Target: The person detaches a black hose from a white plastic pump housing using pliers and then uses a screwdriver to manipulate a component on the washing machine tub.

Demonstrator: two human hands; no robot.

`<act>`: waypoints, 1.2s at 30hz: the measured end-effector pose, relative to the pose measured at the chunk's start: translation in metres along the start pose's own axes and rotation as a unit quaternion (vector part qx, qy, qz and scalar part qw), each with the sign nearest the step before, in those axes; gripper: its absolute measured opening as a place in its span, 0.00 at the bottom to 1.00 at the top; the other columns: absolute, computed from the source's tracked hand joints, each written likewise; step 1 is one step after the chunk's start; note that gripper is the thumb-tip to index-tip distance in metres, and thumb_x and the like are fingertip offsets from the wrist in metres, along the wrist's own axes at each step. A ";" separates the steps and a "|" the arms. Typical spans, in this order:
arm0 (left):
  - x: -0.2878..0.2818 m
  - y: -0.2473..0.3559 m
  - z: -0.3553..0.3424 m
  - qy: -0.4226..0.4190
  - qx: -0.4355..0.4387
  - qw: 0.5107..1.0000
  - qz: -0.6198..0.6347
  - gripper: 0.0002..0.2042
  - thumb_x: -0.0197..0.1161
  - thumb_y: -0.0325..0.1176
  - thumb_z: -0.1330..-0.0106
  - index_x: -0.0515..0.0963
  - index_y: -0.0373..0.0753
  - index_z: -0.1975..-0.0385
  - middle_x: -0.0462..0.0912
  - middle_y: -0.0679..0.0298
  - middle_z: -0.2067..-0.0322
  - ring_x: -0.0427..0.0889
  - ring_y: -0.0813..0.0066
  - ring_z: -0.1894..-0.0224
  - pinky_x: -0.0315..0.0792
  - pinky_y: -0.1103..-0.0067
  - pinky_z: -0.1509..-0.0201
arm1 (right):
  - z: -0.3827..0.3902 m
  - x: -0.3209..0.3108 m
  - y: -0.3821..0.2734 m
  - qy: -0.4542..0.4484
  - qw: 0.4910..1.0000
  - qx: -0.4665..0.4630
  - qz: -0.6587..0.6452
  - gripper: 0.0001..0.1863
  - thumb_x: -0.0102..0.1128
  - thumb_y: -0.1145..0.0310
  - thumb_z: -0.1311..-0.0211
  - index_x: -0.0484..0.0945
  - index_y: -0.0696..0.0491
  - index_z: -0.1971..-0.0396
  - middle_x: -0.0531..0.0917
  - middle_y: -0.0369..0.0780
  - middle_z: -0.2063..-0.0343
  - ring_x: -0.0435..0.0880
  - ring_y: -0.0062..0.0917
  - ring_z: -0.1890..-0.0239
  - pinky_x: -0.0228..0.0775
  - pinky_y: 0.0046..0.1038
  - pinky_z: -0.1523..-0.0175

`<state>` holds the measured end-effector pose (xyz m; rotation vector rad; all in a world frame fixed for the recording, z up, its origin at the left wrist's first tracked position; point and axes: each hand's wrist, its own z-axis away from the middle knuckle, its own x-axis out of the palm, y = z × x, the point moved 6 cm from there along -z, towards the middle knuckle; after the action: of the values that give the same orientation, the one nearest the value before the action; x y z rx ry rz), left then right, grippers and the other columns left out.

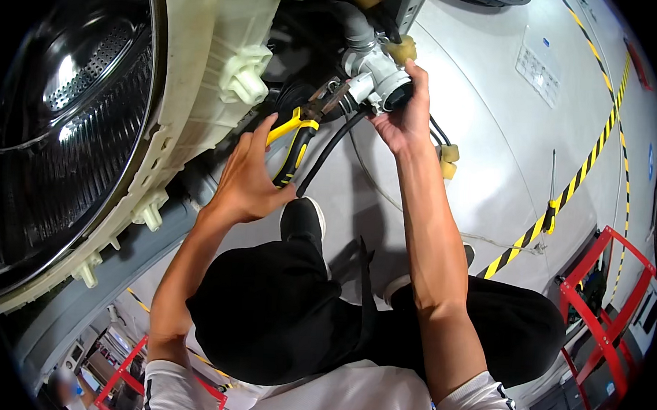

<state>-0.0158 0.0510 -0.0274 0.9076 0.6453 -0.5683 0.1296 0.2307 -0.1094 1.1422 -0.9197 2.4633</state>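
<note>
My left hand (245,173) is wrapped round the yellow and black handles of a pair of pliers (299,149), fingers on one handle and thumb by the other. The plier jaws lie against the left side port of a white and grey pump (384,77), where a clamp seems to sit, though the exact contact is too small to tell. My right hand (409,117) grips the pump from the right, thumb up along its side. A grey corrugated hose (358,32) joins the pump's top, and a black hose (329,152) runs down beside the pliers.
At left stands an opened washing machine with a steel drum (76,99) and a cream plastic rim (191,74). Yellow foam-like blocks (448,160) hang by wires at right. A screwdriver (551,207) lies on striped floor tape (591,147). A red metal frame (608,320) stands at lower right.
</note>
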 end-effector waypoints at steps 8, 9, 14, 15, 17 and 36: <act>-0.013 0.012 0.006 -0.032 -0.021 0.998 -0.042 0.48 0.70 0.38 0.55 0.51 0.37 0.31 0.67 0.46 0.47 0.65 0.47 0.41 0.63 0.66 0.38 | 0.001 -0.002 -0.003 -0.007 0.999 0.000 -0.042 0.26 0.55 0.52 0.39 0.71 0.58 0.51 0.82 0.44 0.61 0.84 0.31 0.63 0.80 0.34 0.60; -0.017 0.016 0.007 -0.039 -0.025 0.997 -0.054 0.48 0.70 0.39 0.55 0.51 0.37 0.31 0.67 0.46 0.46 0.65 0.47 0.40 0.62 0.65 0.37 | 0.001 -0.003 -0.004 -0.007 0.999 0.001 -0.043 0.25 0.56 0.52 0.40 0.71 0.58 0.51 0.81 0.44 0.61 0.84 0.31 0.64 0.80 0.34 0.61; -0.019 0.024 0.012 -0.071 -0.067 0.990 -0.101 0.48 0.68 0.42 0.51 0.50 0.36 0.30 0.66 0.43 0.45 0.68 0.46 0.41 0.63 0.65 0.38 | 0.000 -0.004 -0.006 0.010 0.999 0.000 -0.041 0.24 0.57 0.54 0.40 0.70 0.58 0.52 0.81 0.44 0.62 0.84 0.31 0.65 0.81 0.34 0.63; -0.019 0.024 0.013 -0.082 -0.066 0.991 -0.081 0.48 0.67 0.43 0.51 0.49 0.35 0.30 0.66 0.43 0.45 0.68 0.46 0.41 0.64 0.66 0.38 | 0.001 -0.003 -0.006 0.018 0.999 -0.003 -0.032 0.24 0.57 0.55 0.41 0.70 0.58 0.52 0.81 0.44 0.62 0.84 0.31 0.66 0.81 0.34 0.63; -0.019 0.024 0.015 -0.103 -0.062 0.992 -0.040 0.48 0.66 0.43 0.50 0.48 0.35 0.30 0.67 0.42 0.46 0.69 0.46 0.42 0.64 0.67 0.38 | 0.002 -0.001 -0.007 0.035 0.999 -0.007 -0.014 0.25 0.58 0.55 0.41 0.70 0.58 0.52 0.81 0.44 0.63 0.84 0.31 0.66 0.81 0.34 0.64; -0.033 0.042 0.010 -0.077 -0.046 0.995 -0.048 0.45 0.69 0.39 0.50 0.54 0.39 0.31 0.69 0.45 0.48 0.72 0.54 0.47 0.67 0.68 0.44 | -0.005 -0.007 -0.013 -0.002 1.000 -0.006 -0.012 0.24 0.58 0.55 0.41 0.71 0.57 0.53 0.81 0.43 0.61 0.84 0.31 0.64 0.80 0.34 0.62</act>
<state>-0.0063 0.0695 0.0231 0.7402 0.5725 -0.6826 0.1382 0.2441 -0.1114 1.1474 -0.9161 2.4335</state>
